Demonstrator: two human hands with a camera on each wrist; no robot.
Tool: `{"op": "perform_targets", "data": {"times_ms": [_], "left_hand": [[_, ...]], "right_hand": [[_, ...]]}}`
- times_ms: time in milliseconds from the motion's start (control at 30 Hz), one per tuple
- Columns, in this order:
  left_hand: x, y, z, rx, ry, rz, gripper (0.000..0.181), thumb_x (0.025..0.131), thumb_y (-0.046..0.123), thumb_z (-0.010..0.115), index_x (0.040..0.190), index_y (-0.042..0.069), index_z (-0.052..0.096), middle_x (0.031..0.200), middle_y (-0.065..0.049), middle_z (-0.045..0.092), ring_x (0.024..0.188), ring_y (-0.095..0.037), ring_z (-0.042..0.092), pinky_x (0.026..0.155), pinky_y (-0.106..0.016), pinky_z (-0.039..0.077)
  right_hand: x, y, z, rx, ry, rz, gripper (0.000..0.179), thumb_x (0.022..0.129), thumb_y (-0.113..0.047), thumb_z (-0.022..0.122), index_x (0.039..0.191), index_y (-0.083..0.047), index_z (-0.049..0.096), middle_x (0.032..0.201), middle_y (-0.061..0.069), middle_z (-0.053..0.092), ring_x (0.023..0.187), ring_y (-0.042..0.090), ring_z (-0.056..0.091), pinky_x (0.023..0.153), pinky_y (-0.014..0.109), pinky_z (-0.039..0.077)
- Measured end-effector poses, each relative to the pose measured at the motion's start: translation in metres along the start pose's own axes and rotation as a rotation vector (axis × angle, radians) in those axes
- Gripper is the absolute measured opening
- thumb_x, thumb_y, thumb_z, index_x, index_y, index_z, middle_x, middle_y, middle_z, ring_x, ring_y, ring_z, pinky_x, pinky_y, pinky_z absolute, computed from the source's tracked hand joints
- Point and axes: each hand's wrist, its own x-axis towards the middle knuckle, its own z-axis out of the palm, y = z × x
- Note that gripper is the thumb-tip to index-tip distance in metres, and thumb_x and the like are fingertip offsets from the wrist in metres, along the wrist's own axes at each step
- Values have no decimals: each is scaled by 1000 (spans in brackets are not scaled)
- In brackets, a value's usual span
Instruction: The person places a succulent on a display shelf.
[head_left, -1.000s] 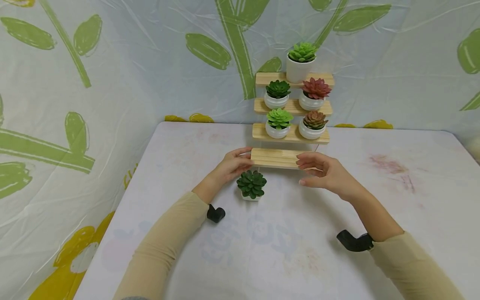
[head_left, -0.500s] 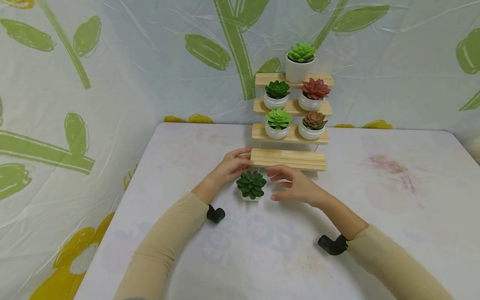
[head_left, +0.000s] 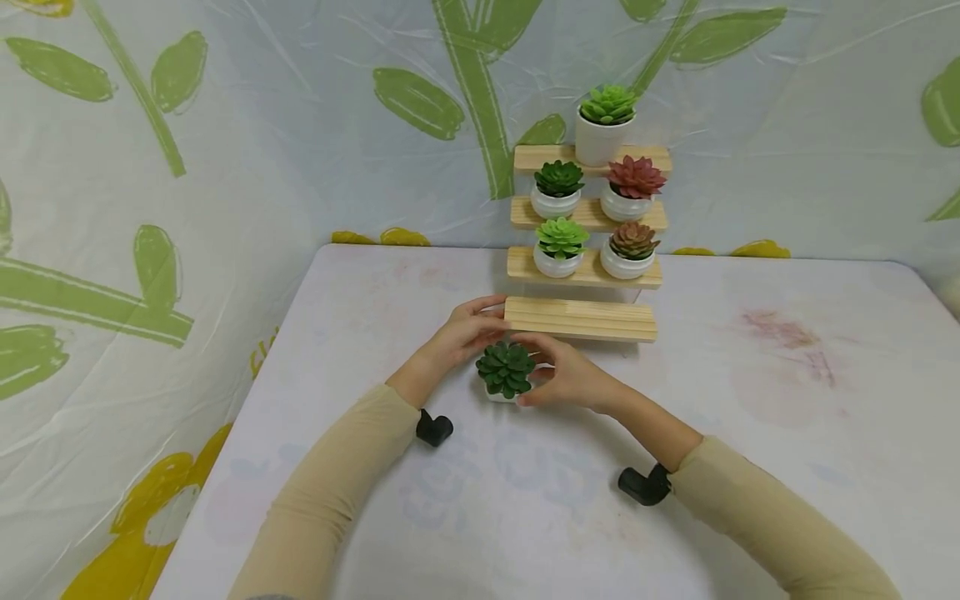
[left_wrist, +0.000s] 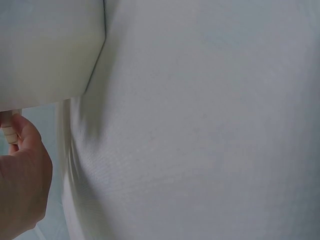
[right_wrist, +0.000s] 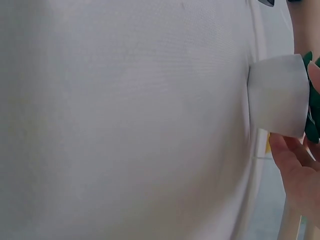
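Note:
My left hand (head_left: 471, 327) grips the left end of the lowest wooden shelf (head_left: 581, 318) of a tiered stand. In the left wrist view, that hand (left_wrist: 27, 182) pinches the pale wood end (left_wrist: 10, 133) beside a large white pot (left_wrist: 50, 55). Just in front of the shelf, a dark green succulent (head_left: 506, 368) stands on the table in a white pot (head_left: 501, 397). My right hand (head_left: 570, 377) curls round this plant from the right, thumb in front and fingers behind. The right wrist view has fingers (right_wrist: 285, 155) at the pot's side (right_wrist: 279, 95).
Potted succulents stand on the higher shelves: a bright green one (head_left: 606, 125) on top, then dark green (head_left: 557, 187) and red (head_left: 633, 185), then light green (head_left: 560, 246) and brown (head_left: 630, 248). A patterned sheet (head_left: 300, 125) hangs behind the white table (head_left: 750, 392).
My right hand has moved left and slightly nearer, from the lowest shelf's right part to the dark green potted succulent. My left hand has stayed at the shelf's left end.

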Motion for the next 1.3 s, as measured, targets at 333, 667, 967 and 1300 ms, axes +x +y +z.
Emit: {"op": "perform_targets", "data": {"times_ms": [333, 667, 967, 1300], "left_hand": [[5, 0, 0, -22, 2, 2, 56, 85, -16, 54, 137, 4, 45, 132, -20, 49, 108, -27, 53, 75, -24, 48], [4, 0, 1, -10, 11, 3, 56, 86, -15, 54, 138, 4, 44, 133, -20, 48, 106, -25, 53, 71, -22, 48], [2, -1, 1, 7, 14, 2, 57, 85, -14, 54, 138, 4, 44, 133, -20, 48, 105, -24, 54, 73, -23, 48], [2, -1, 1, -4, 8, -1, 58, 85, -15, 54, 139, 4, 42, 135, -20, 47, 111, -27, 51, 87, -31, 44]], "right_hand": [[5, 2, 2, -10, 5, 6, 71, 70, 1, 79, 131, -1, 42, 123, 13, 51, 114, 27, 47, 93, 40, 43], [4, 2, 3, -33, -3, 31, 71, 69, 0, 80, 128, -1, 41, 124, 13, 51, 116, 27, 45, 94, 40, 43], [3, 1, 4, -59, 22, 63, 66, 72, -2, 79, 127, 1, 44, 122, 15, 54, 110, 28, 50, 91, 41, 45], [1, 2, 5, -40, 39, 125, 70, 72, -6, 79, 132, -2, 43, 126, 14, 53, 112, 30, 50, 88, 36, 47]]}}
